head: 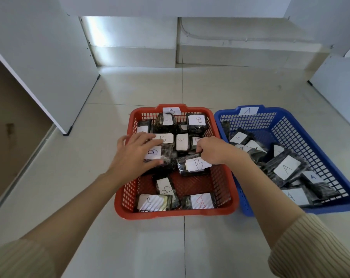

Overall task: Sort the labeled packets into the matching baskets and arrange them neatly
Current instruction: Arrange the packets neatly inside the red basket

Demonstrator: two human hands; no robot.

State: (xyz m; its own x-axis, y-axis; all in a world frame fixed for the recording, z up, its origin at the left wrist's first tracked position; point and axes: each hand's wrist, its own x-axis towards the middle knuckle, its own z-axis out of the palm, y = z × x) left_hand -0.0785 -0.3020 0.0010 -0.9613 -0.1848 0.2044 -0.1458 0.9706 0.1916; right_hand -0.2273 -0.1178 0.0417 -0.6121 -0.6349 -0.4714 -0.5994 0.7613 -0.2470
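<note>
Head view: two baskets are seen side by side, touching, on a tiled floor [90,157]. The red basket [226,207], tagged B on its far rim, holds dark packets labelled B; the blue basket [330,207], tagged A, holds packets labelled A. No packets are seen on the floor, so sorting is judged done and the tidying step is in hand.

The left hand [134,155] is laid over a B packet [158,153] at the middle left of the red basket, fingers spread, thumb under its near edge; whether it is clamped or merely resting cannot be told. The right hand [214,151] is curled, fingers drawn together, on the far edge of another B packet [196,165] just beside it; a firm pinch cannot be confirmed.

The next move is judged to call for squaring these two packets into a row with labels up. Open room is offered by the bare red floor of the basket between the middle cluster and the near row. Motion is bounded by the basket walls on both sides.
</note>
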